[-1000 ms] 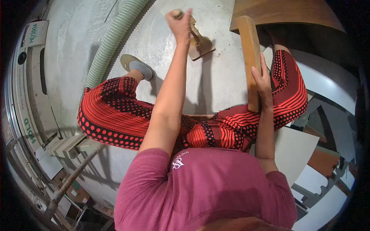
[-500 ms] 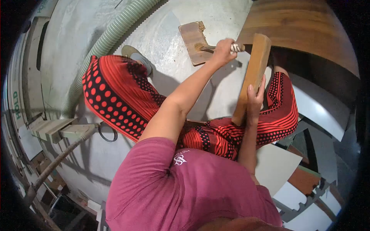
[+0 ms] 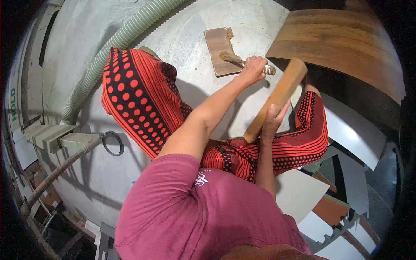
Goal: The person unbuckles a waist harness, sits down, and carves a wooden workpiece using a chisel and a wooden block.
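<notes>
My left hand (image 3: 255, 70) is closed around the handle of a chisel (image 3: 234, 60), whose light-banded butt end sticks out past my fist. The chisel's blade slants down to a patch of torn, pale wood on a small brown board (image 3: 219, 43) lying on the floor. That board has a ragged notch along its right edge. In my right hand (image 3: 272, 121) is a thick wooden block (image 3: 279, 93), held at a slant over my lap. Its upper end is just right of the chisel's butt, with a gap between them.
A ribbed green hose (image 3: 125, 34) runs along the floor at the left. Below it stands a metal bar (image 3: 65, 173) with a dark ring (image 3: 113, 143). Curved wood-grain panel (image 3: 338, 34) fills the upper right; sheet offcuts (image 3: 303, 193) lie at the lower right.
The wooden block has tilted further over, its upper end lower and its bottom end shifted left. My left hand keeps the chisel on the board. The whole view has shifted slightly.
</notes>
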